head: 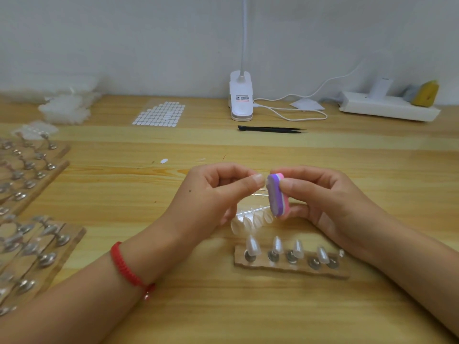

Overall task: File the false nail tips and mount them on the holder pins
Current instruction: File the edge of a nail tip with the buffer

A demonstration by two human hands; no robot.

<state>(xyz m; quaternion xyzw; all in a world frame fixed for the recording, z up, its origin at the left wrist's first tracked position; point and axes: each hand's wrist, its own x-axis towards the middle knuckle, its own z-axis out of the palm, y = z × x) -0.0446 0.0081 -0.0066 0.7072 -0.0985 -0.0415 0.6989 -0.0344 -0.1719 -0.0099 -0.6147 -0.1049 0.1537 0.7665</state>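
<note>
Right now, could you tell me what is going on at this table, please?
A person is filing a false nail. The left hand pinches a clear nail tip, and the right hand holds a purple-and-pink buffer block against it. Below the hands, a strip of unfiled tips lies on the wooden table. Nearer the person, the holder has four mounted tips standing on its pins.

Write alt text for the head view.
The left hand pinches a clear nail tip against a purple-pink file block gripped by the right hand. Below them, a holder on the wooden table carries several mounted tips.
</note>
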